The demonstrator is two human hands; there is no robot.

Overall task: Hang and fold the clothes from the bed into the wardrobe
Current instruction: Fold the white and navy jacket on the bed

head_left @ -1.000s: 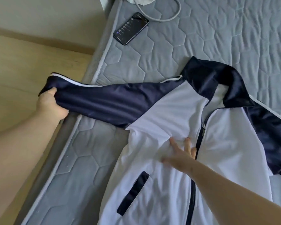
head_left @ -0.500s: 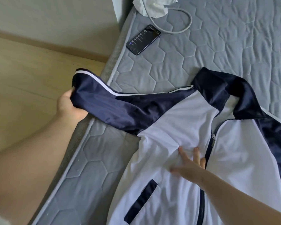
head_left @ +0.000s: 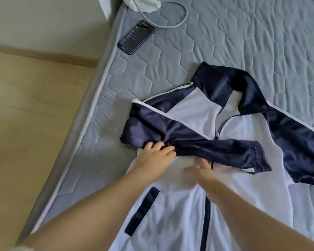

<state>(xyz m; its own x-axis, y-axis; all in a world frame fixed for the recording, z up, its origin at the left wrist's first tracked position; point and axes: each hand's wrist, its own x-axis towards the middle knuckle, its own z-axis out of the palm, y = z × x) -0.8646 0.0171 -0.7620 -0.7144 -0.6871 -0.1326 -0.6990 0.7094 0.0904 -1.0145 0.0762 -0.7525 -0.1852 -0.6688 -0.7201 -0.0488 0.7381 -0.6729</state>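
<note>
A white zip jacket [head_left: 178, 220] with navy sleeves and collar lies front up on the grey quilted mattress [head_left: 234, 48]. Its left navy sleeve [head_left: 203, 145] is folded across the chest, and the cuff [head_left: 256, 160] rests just right of the zip. My left hand [head_left: 155, 156] rests with loosely bent fingers on the sleeve near the fold. Fingers spread and blurred, my right hand [head_left: 200, 172] hovers over or touches the white chest just below the sleeve. The other navy sleeve [head_left: 297, 138] lies out to the right.
A dark phone [head_left: 136, 37] lies near the mattress's left edge, with a grey cable loop [head_left: 172, 24] and a white cloth [head_left: 145, 3] beyond it. Wooden floor [head_left: 25, 133] runs along the left of the bed.
My left hand has carried the navy sleeve from beyond the bed's edge across the jacket's chest and let go of the cuff. My right hand has shifted slightly back off the chest.
</note>
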